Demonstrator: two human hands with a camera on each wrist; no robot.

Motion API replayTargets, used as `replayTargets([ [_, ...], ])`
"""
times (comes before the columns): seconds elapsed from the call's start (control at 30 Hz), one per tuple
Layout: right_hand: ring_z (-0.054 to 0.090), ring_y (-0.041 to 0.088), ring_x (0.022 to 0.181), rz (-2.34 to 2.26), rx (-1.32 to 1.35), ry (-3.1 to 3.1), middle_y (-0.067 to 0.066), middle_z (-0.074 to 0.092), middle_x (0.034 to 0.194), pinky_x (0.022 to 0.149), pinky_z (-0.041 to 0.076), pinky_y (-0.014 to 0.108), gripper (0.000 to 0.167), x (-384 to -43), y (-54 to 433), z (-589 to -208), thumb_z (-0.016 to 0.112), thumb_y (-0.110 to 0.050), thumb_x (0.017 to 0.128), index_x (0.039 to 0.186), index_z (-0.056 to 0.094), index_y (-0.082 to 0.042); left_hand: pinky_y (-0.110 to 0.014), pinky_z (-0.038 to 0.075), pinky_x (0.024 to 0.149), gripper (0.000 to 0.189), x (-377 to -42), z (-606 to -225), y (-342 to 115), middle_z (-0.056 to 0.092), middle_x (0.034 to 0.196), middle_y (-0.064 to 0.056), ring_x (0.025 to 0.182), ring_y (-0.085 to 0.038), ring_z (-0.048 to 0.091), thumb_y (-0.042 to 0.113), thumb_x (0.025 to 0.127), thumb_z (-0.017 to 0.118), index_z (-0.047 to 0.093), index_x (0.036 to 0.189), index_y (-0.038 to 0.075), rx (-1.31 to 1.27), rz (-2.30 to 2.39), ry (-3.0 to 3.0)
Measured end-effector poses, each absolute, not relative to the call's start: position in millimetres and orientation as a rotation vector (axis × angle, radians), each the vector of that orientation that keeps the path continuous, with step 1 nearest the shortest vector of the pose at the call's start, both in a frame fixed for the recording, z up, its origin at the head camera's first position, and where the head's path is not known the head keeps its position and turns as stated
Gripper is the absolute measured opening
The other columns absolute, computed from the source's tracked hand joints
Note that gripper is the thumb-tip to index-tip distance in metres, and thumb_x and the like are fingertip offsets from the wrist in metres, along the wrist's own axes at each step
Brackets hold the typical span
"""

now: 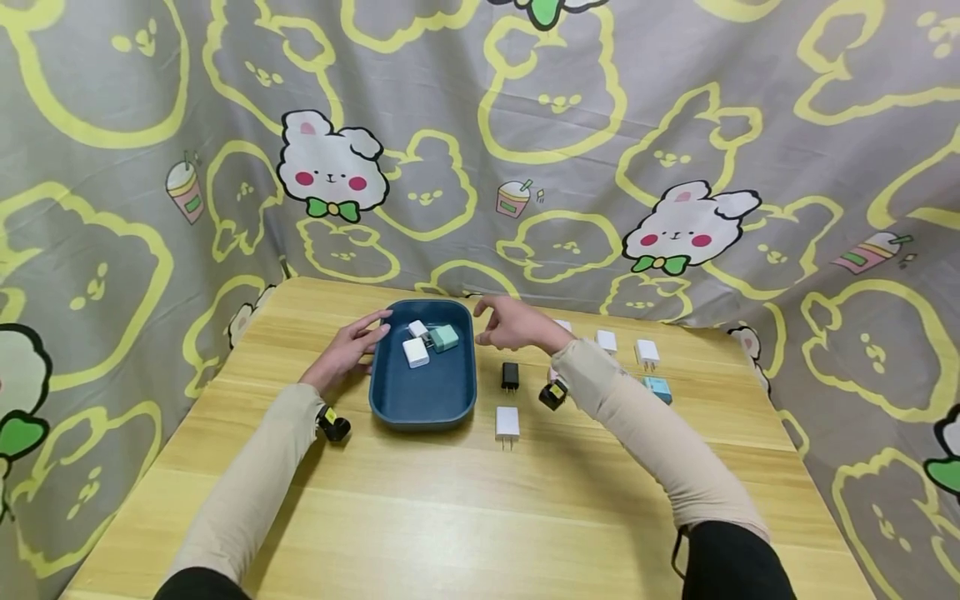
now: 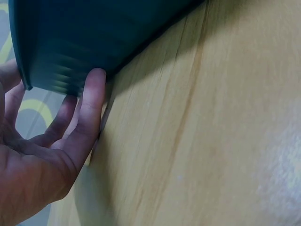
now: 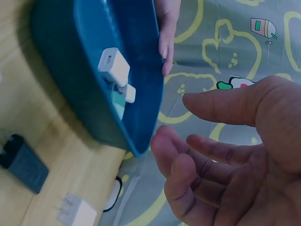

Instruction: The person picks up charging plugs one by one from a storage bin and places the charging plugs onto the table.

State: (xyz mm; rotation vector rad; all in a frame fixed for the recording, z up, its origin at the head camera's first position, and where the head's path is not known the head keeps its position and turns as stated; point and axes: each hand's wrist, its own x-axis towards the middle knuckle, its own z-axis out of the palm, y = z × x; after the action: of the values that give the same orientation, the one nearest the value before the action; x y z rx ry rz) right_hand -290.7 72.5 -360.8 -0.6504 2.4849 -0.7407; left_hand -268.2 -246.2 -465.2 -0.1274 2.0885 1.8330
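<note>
A dark blue plastic bin (image 1: 423,404) stands on the table, holding two white charger plugs (image 1: 416,352) and a green charger plug (image 1: 444,337). My left hand (image 1: 343,354) touches the bin's left side, fingers spread along its outer wall and rim; in the left wrist view, fingertips (image 2: 96,77) rest against that wall. Just beyond the right rim hovers my right hand (image 1: 513,323), its thumb and fingers apart with nothing between them in the right wrist view. Nearest to it on the table are a black charger plug (image 1: 510,376) and, partly behind the wrist, a white plug (image 1: 564,325).
A white charger plug (image 1: 507,422) lies in front of the black one. Two more white plugs (image 1: 606,341) and a blue plug (image 1: 657,389) are further right. A pinkish plug is mostly hidden by the right wrist. A patterned curtain (image 1: 450,167) hangs behind the table.
</note>
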Motion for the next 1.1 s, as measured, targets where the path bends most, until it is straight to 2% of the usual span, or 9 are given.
replayTargets([
  [0.2, 0.061, 0.016, 0.068, -0.695, -0.625, 2.511, 0.016, 0.073, 0.107, 0.059, 0.051, 0.031, 0.049, -304.3, 43.1, -361.5, 0.068, -0.019, 0.097, 0.14, 0.051, -0.005, -0.031, 0.056, 0.069, 0.056, -268.2, -467.0, -246.7, 0.046, 0.152, -0.025, 0.108, -0.03, 0.064, 0.038, 0.106, 0.053, 0.037, 0.158, 0.029, -0.102, 1.824, 2.099],
  [0.3, 0.058, 0.016, 0.067, -0.674, -0.624, 2.521, 0.014, 0.072, 0.101, 0.06, 0.052, 0.031, 0.048, -310.5, 30.8, -363.8, 0.069, -0.018, 0.096, 0.139, 0.053, -0.004, -0.032, 0.057, 0.07, 0.054, -268.6, -467.6, -246.8, 0.046, 0.152, -0.024, 0.11, -0.031, 0.063, 0.038, 0.106, 0.053, 0.038, 0.158, 0.03, -0.111, 1.82, 2.099],
  [0.47, 0.054, 0.014, 0.062, -0.615, -0.666, 2.558, 0.01, 0.064, 0.093, 0.059, 0.05, 0.028, 0.047, -320.0, 12.6, -369.2, 0.069, -0.016, 0.094, 0.136, 0.056, 0.0, -0.031, 0.057, 0.07, 0.054, -268.7, -467.9, -246.9, 0.047, 0.152, -0.024, 0.106, -0.027, 0.065, 0.038, 0.106, 0.053, 0.039, 0.157, 0.031, -0.132, 1.822, 2.101],
  [0.6, 0.053, 0.014, 0.062, -0.555, -0.65, 2.592, 0.013, 0.064, 0.106, 0.059, 0.046, 0.027, 0.047, -324.6, -0.6, -373.6, 0.067, -0.015, 0.094, 0.136, 0.057, 0.001, -0.031, 0.056, 0.068, 0.054, -268.6, -467.2, -247.1, 0.047, 0.151, -0.025, 0.102, -0.025, 0.065, 0.038, 0.106, 0.053, 0.039, 0.157, 0.03, -0.129, 1.834, 2.098],
  [0.7, 0.049, 0.014, 0.058, -0.545, -0.594, 2.577, 0.012, 0.063, 0.103, 0.056, 0.044, 0.027, 0.045, -329.0, -10.9, -379.4, 0.064, -0.012, 0.093, 0.136, 0.057, 0.0, -0.03, 0.056, 0.068, 0.056, -273.4, -477.3, -250.5, 0.047, 0.151, -0.024, 0.102, -0.024, 0.066, 0.041, 0.105, 0.054, 0.038, 0.157, 0.031, -0.119, 1.838, 2.115],
  [0.9, 0.049, 0.016, 0.062, -0.492, -0.561, 2.61, 0.011, 0.061, 0.107, 0.054, 0.042, 0.028, 0.042, -333.0, -25.9, -393.5, 0.063, -0.01, 0.091, 0.132, 0.06, -0.002, -0.03, 0.058, 0.069, 0.058, -278.4, -492.8, -253.6, 0.05, 0.148, -0.021, 0.098, -0.017, 0.066, 0.052, 0.1, 0.057, 0.042, 0.154, 0.037, -0.114, 1.851, 2.161],
  [0.93, 0.049, 0.016, 0.064, -0.472, -0.564, 2.631, 0.008, 0.061, 0.107, 0.054, 0.042, 0.027, 0.037, -332.7, -27.7, -395.4, 0.064, -0.01, 0.091, 0.127, 0.062, -0.003, -0.03, 0.058, 0.069, 0.058, -278.6, -493.3, -252.9, 0.05, 0.148, -0.02, 0.098, -0.016, 0.067, 0.052, 0.099, 0.058, 0.043, 0.154, 0.037, -0.12, 1.858, 2.159],
  [1.03, 0.037, 0.014, 0.06, -0.392, -0.562, 2.648, 0.002, 0.048, 0.081, 0.053, 0.033, 0.025, 0.005, -334.1, -33.0, -401.5, 0.065, -0.009, 0.091, 0.094, 0.061, -0.006, -0.031, 0.059, 0.069, 0.059, -279.3, -494.9, -251.7, 0.05, 0.148, -0.021, 0.098, -0.015, 0.068, 0.052, 0.099, 0.059, 0.043, 0.154, 0.036, -0.117, 1.874, 2.149],
  [1.1, 0.027, 0.013, 0.056, -0.339, -0.567, 2.646, -0.002, 0.034, 0.069, 0.052, 0.026, 0.025, 0.024, -335.4, -36.4, -404.6, 0.065, -0.009, 0.091, 0.072, 0.049, -0.011, -0.031, 0.058, 0.067, 0.057, -279.7, -495.6, -251.2, 0.052, 0.146, -0.019, 0.097, -0.014, 0.068, 0.051, 0.099, 0.06, 0.045, 0.152, 0.037, -0.127, 1.891, 2.139],
])
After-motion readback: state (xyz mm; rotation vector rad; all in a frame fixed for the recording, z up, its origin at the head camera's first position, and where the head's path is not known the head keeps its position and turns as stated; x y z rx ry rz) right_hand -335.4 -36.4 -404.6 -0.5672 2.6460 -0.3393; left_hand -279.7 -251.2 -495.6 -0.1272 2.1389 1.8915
